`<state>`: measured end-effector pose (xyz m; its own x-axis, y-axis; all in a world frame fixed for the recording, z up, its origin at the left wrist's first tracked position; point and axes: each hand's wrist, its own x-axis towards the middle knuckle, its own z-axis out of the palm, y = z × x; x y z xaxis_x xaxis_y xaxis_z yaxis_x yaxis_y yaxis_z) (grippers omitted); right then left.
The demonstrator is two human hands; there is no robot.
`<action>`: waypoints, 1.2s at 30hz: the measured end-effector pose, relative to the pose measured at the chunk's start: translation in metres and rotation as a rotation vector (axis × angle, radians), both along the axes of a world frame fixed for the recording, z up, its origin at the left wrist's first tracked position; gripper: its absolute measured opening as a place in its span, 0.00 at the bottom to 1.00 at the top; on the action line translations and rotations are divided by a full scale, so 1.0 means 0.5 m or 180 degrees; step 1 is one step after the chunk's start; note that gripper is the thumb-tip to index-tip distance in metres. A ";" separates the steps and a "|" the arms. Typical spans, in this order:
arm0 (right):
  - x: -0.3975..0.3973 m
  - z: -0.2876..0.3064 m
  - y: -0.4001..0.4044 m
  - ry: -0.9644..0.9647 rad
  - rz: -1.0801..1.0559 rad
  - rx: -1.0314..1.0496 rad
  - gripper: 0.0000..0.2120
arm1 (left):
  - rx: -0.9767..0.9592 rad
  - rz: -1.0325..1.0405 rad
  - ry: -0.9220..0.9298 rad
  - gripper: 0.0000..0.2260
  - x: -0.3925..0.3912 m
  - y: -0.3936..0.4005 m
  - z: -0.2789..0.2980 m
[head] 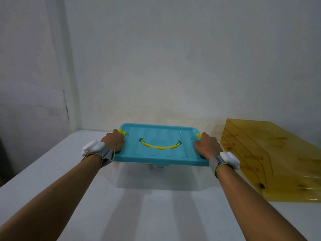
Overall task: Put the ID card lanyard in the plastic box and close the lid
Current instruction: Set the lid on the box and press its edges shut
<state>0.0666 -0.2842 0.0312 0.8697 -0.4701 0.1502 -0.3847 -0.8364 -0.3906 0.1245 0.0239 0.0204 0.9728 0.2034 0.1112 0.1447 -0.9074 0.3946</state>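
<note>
A clear plastic box (159,178) stands on the white table, and a turquoise lid (156,159) with a yellow carry handle (160,146) lies flat on top of it. My left hand (113,140) grips the lid's left edge, over a yellow latch (121,132). At the lid's right edge my right hand (207,146) grips over the other yellow latch (198,135). Both wrists wear grey straps with white sensor pods. The lanyard is not visible; the box walls are too hazy to show what is inside.
An amber see-through plastic tray organiser (271,160) lies to the right of the box, close to my right wrist. White walls close off the back and the left corner. The white table (147,214) stretches toward me in front of the box.
</note>
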 end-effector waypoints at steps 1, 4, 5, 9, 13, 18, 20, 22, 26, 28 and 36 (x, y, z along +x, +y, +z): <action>0.001 -0.001 -0.001 -0.0034 0.0028 0.0101 0.23 | -0.0002 -0.0011 -0.0008 0.21 0.000 0.000 0.000; 0.009 -0.003 -0.005 -0.0134 0.0044 0.0507 0.24 | 0.0020 -0.0032 0.0007 0.22 0.000 0.002 -0.001; 0.011 -0.003 -0.006 -0.0144 0.0063 0.0529 0.23 | 0.0026 -0.0028 0.0027 0.22 0.000 0.002 0.000; 0.008 0.001 -0.006 0.0184 0.0210 0.0343 0.27 | 0.0009 -0.0074 0.0022 0.22 0.001 0.005 -0.001; 0.010 0.004 -0.019 0.0201 0.0291 0.0509 0.28 | 0.0001 -0.0073 0.0010 0.22 -0.001 0.006 -0.002; 0.011 -0.003 -0.024 0.0078 0.0276 0.0584 0.24 | -0.0045 -0.0095 0.0031 0.22 -0.004 0.006 0.002; 0.010 -0.003 -0.024 0.0048 0.0299 0.0567 0.24 | -0.0067 -0.0073 0.0034 0.22 -0.005 0.005 0.002; 0.008 -0.003 -0.024 0.0003 0.0333 0.0557 0.25 | -0.0084 -0.0044 0.0003 0.22 -0.005 0.006 0.002; -0.002 -0.007 -0.015 -0.0251 0.0341 0.0328 0.20 | -0.0008 -0.0069 -0.0399 0.20 -0.015 0.013 0.006; -0.005 -0.012 -0.010 -0.0561 0.0384 0.0246 0.20 | -0.0006 -0.0133 -0.0857 0.19 -0.025 0.017 0.010; -0.066 0.004 0.030 -0.1175 0.1637 -0.0324 0.23 | 0.0197 -0.1650 -0.0685 0.29 -0.098 0.002 0.035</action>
